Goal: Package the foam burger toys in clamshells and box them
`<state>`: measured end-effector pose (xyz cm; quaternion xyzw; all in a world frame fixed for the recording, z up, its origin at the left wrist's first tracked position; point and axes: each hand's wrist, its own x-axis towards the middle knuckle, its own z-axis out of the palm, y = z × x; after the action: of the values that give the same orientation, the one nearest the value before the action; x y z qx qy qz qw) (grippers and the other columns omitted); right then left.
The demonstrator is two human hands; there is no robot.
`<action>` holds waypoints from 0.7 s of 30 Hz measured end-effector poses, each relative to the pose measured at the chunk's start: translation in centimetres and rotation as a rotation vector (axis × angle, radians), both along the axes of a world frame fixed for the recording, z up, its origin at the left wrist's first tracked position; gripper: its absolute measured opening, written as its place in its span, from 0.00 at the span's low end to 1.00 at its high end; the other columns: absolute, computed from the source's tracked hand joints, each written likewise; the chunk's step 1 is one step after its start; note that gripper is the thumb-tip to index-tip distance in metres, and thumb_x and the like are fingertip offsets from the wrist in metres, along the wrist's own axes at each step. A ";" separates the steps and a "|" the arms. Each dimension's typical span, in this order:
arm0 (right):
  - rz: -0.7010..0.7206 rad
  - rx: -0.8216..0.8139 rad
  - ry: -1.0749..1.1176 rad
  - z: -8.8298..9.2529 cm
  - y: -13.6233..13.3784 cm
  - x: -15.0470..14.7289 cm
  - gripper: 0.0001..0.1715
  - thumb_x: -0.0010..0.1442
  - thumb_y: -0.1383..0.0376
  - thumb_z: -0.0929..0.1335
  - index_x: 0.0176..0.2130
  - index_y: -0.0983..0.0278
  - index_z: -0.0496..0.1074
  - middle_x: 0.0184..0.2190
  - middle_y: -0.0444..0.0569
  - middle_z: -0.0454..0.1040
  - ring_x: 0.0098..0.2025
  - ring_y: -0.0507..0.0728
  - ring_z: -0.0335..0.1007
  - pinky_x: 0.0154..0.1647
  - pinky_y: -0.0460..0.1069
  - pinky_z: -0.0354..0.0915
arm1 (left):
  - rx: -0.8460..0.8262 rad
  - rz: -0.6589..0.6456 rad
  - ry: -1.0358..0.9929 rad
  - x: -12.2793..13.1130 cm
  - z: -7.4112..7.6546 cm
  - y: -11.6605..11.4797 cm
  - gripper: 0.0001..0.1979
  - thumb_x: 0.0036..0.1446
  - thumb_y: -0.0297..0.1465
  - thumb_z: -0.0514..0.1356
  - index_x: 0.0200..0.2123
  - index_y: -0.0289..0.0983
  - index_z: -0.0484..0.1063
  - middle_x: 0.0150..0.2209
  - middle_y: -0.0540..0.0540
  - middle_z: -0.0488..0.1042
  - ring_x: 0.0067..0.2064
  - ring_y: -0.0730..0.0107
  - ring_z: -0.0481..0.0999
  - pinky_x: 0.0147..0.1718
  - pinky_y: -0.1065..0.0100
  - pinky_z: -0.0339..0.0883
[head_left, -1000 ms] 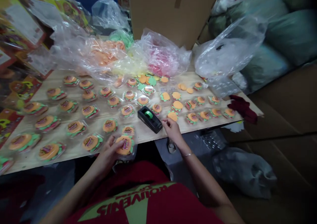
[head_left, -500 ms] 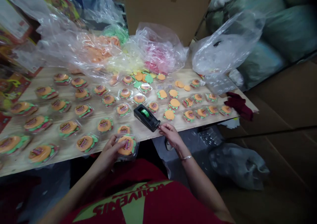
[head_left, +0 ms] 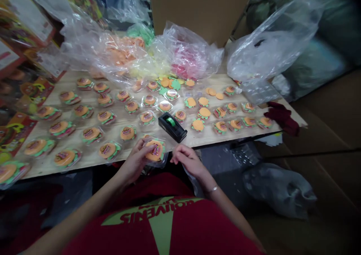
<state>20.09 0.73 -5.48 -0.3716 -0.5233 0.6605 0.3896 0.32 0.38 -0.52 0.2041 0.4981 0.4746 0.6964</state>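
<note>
My left hand (head_left: pixel 135 160) is closed around a clear plastic pack holding an orange, green and red burger-shaped toy (head_left: pixel 154 152), just off the near edge of the wooden table (head_left: pixel 197 138). My right hand (head_left: pixel 186 159) is beside the pack on its right, fingers pinched together; what they hold is too small to name. A black tape dispenser (head_left: pixel 172 126) with a green roll sits on the table just beyond both hands.
Several packed burger toys (head_left: pixel 91 134) lie in rows across the table, with loose orange and green foam pieces (head_left: pixel 197 125) to the right. Plastic bags (head_left: pixel 186 53) of coloured pieces and a cardboard box (head_left: pixel 197 10) stand behind. A dark red cloth (head_left: pixel 282 116) lies at the right edge.
My right hand has drawn back from the tape dispenser toward the pack in my left hand. The left hand has kept its hold on the pack.
</note>
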 end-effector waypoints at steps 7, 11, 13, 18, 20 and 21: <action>-0.083 0.164 -0.416 1.8 -0.3 -2.4 0.14 0.60 0.57 0.66 0.28 0.64 0.66 0.23 0.41 0.64 0.25 0.49 0.58 0.26 0.44 0.54 | 0.057 0.074 -0.005 0.3 -0.2 -1.0 0.17 0.48 0.31 0.67 0.42 0.37 0.68 0.38 0.50 0.76 0.35 0.70 0.76 0.33 0.70 0.72; -0.339 0.277 -0.473 2.3 -0.9 -2.4 0.10 0.59 0.60 0.67 0.36 0.65 0.70 0.32 0.46 0.69 0.31 0.51 0.64 0.33 0.46 0.60 | 0.091 0.153 0.009 0.2 -0.1 -1.2 0.15 0.48 0.31 0.67 0.39 0.38 0.68 0.36 0.51 0.75 0.34 0.72 0.75 0.33 0.72 0.71; -0.368 0.303 -0.427 2.6 -1.0 -2.5 0.10 0.60 0.61 0.66 0.32 0.65 0.72 0.29 0.45 0.69 0.31 0.51 0.64 0.34 0.46 0.60 | 0.108 0.171 0.030 0.3 -0.2 -1.2 0.16 0.48 0.32 0.67 0.40 0.38 0.68 0.36 0.51 0.75 0.34 0.72 0.75 0.32 0.71 0.71; -0.230 -0.191 -0.049 2.1 -0.1 -3.2 0.14 0.53 0.55 0.70 0.28 0.64 0.70 0.21 0.42 0.68 0.23 0.50 0.63 0.26 0.45 0.60 | 0.202 0.179 0.073 1.3 -1.2 -1.2 0.16 0.49 0.34 0.66 0.40 0.39 0.67 0.36 0.52 0.74 0.35 0.72 0.75 0.35 0.72 0.70; -0.231 -0.327 0.089 1.8 0.4 -3.3 0.16 0.51 0.54 0.71 0.29 0.63 0.67 0.20 0.40 0.67 0.22 0.50 0.62 0.25 0.45 0.60 | 0.216 0.163 0.113 2.0 -1.8 -1.1 0.17 0.50 0.36 0.66 0.42 0.40 0.66 0.37 0.52 0.74 0.36 0.72 0.74 0.35 0.71 0.70; -0.254 -0.330 0.123 1.7 0.6 -3.3 0.16 0.51 0.55 0.71 0.31 0.63 0.66 0.21 0.39 0.66 0.22 0.49 0.62 0.25 0.44 0.60 | 0.213 0.161 0.149 2.4 -2.1 -0.9 0.17 0.51 0.37 0.65 0.43 0.40 0.66 0.38 0.51 0.74 0.36 0.71 0.75 0.36 0.71 0.70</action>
<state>16.79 1.32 -3.78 -0.4525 -0.3323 0.7041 0.4348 2.72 -0.51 -2.59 0.2708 0.5098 0.5629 0.5916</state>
